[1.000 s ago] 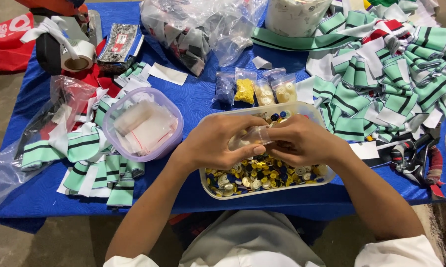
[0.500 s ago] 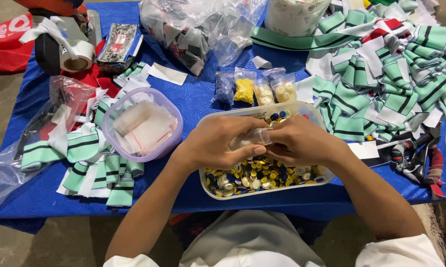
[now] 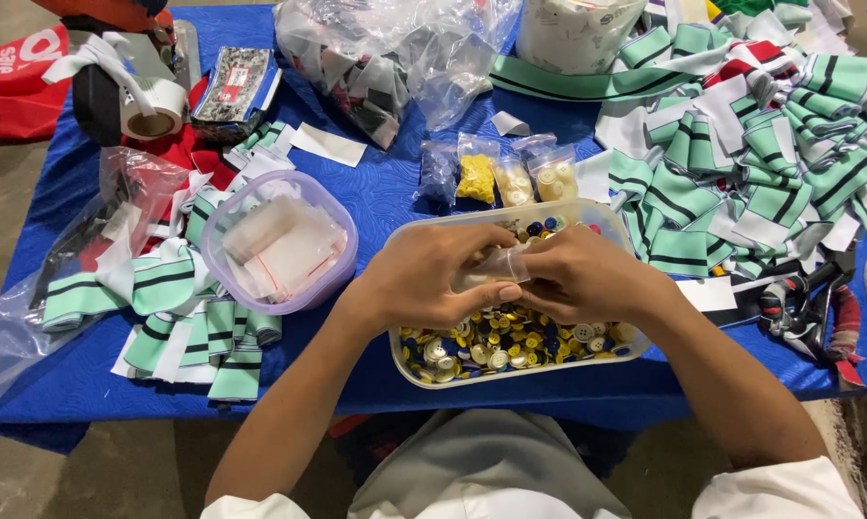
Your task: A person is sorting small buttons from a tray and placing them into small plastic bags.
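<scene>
- The blue table [image 3: 395, 192] fills my view, crowded on nearly every side; the only bare cloth I see is a strip in the middle, between the tubs and the far bags.
- A heap of green-and-white striped fabric pieces [image 3: 741, 144] covers the right side, spilling to the table's right edge, so there is little room to move that way.
- A smaller stack of the same striped pieces [image 3: 193, 317] lies left, near the front edge.
- The clear rectangular tub of mixed buttons [image 3: 510, 346] sits right at the near edge, directly under both hands, which I judge keeps anything dropped inside it.
- A round lilac tub of small empty bags [image 3: 280, 245] stands just beside it on the left, within easy reach.
- My left hand [image 3: 433, 279] and right hand [image 3: 587, 274] meet above the button tub, fingers of both pinched together on one small clear bag [image 3: 496, 264] held between them.
- Four small filled bags [image 3: 500, 178] stand in a row just beyond the tub.
</scene>
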